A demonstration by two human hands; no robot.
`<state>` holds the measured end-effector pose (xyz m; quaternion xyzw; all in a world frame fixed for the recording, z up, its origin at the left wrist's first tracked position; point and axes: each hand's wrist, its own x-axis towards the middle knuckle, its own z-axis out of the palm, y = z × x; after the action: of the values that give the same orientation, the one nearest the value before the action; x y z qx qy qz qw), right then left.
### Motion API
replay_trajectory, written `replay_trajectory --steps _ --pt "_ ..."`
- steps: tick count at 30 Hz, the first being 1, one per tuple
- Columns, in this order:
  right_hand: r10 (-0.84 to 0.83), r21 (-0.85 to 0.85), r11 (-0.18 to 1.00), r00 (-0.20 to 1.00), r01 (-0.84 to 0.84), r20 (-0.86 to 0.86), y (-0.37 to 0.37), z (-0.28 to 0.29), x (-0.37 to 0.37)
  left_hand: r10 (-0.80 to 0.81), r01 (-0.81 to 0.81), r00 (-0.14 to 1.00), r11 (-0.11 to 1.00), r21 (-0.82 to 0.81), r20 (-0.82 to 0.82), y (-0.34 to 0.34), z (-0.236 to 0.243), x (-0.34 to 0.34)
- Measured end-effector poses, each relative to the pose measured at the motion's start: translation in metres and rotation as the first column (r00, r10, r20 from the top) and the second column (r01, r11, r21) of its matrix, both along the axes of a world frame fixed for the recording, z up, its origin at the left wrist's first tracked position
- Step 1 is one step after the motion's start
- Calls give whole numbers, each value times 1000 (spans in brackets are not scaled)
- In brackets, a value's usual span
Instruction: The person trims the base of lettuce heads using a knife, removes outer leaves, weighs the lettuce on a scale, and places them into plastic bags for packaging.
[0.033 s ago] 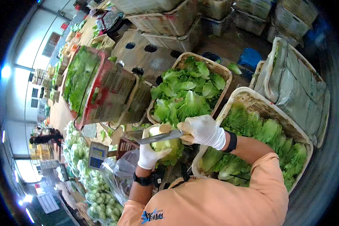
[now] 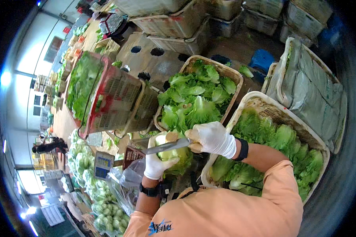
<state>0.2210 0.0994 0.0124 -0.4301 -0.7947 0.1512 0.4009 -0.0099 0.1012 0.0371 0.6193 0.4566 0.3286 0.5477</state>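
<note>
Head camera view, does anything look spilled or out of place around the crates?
Yes: a loose leaf lies outside the middle crate, just past its far right corner, apart from the leaves heaped inside, so it looks like a stray.

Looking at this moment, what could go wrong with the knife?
The long grey metal knife in the white-gloved right hand crosses in view over the white-gloved left hand; a slip might cut those fingers. The rounded, pale-green leafy lettuce head, cupped in the left hand, could turn under the blade.
</note>
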Motion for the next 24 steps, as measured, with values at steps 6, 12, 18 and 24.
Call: replay_trajectory --steps 6,12,18,24 --pt "-60 6 998 998 60 13 8 -16 16 53 -54 998 997 -62 -28 1 1 4" --pt "-183 -431 839 919 332 350 40 -85 57 97 -91 974 995 -35 204 4 8 5" --pt "-132 -728 674 948 -127 -289 32 -63 35 284 -263 957 936 -235 61 8 -23 -10" --pt "-150 -654 576 723 -491 -675 18 -70 -16 301 -257 950 906 -336 82 9 -35 16"
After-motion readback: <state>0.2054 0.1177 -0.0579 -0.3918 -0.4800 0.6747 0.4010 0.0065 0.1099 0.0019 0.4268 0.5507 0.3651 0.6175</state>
